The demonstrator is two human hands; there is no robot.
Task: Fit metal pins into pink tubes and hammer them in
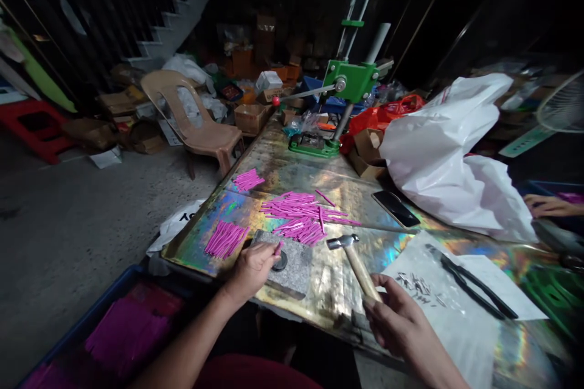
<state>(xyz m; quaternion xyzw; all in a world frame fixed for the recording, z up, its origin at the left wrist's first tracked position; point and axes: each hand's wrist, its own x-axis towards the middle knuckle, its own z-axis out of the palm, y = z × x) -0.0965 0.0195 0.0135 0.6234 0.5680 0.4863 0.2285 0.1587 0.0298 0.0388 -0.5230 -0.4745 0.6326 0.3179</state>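
My left hand [249,275] is closed over the grey stone block [294,276] near the table's front edge. It pinches a thin pink stick [278,248], upright by a dark round metal piece [280,262] on the block; whether the two touch I cannot tell. In my right hand [395,316] is the wooden handle of a ball-peen hammer [360,270], its head raised to the right of the block. Behind the block lies a loose heap of pink sticks [296,209], with neater bundles [225,239] to the left.
Small metal pieces [417,287] and black pliers [477,285] lie on white paper at right. Behind them are a phone [395,208] and a white plastic bag [447,152]. A green hand press [349,82] stands at the back. Another person's hand [552,205] shows far right.
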